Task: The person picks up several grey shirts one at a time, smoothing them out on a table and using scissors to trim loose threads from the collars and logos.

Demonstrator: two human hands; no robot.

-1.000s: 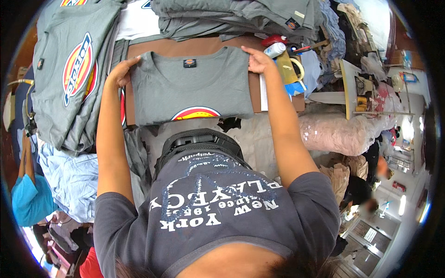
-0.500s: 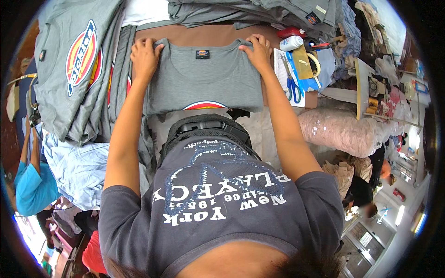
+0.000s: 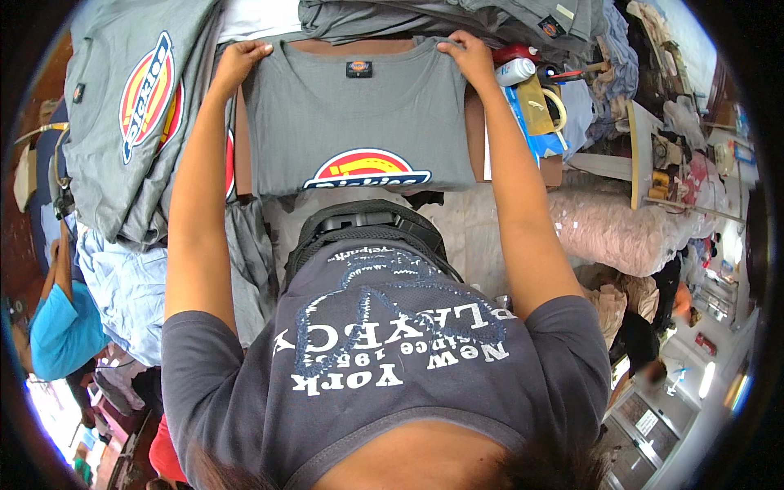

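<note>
A grey T-shirt (image 3: pixel 359 114) lies face up in front of me, its wide neckline toward the far side. A small dark label (image 3: pixel 358 69) shows inside the collar, and part of a red, yellow and blue print (image 3: pixel 367 167) is visible at the near edge. At the shirt's far left shoulder, my left hand (image 3: pixel 239 67) is closed, fingertips pinching the cloth. My right hand (image 3: pixel 469 59) pinches the far right shoulder in the same way. Between the two hands the collar is drawn out nearly straight.
Printed grey shirts (image 3: pixel 106 163) are piled on the left, over light blue cloth (image 3: pixel 126 286). Beside my right forearm are a white bottle (image 3: pixel 515 72), a red bottle (image 3: pixel 516 52) and a tape roll (image 3: pixel 557 110). More grey garments (image 3: pixel 457 18) lie beyond the brown board (image 3: pixel 476 122).
Both hands have moved away from me and slightly apart, drawing the shirt's collar farther off. More of the coloured print now shows at the near edge. My right forearm now covers the scissors.
</note>
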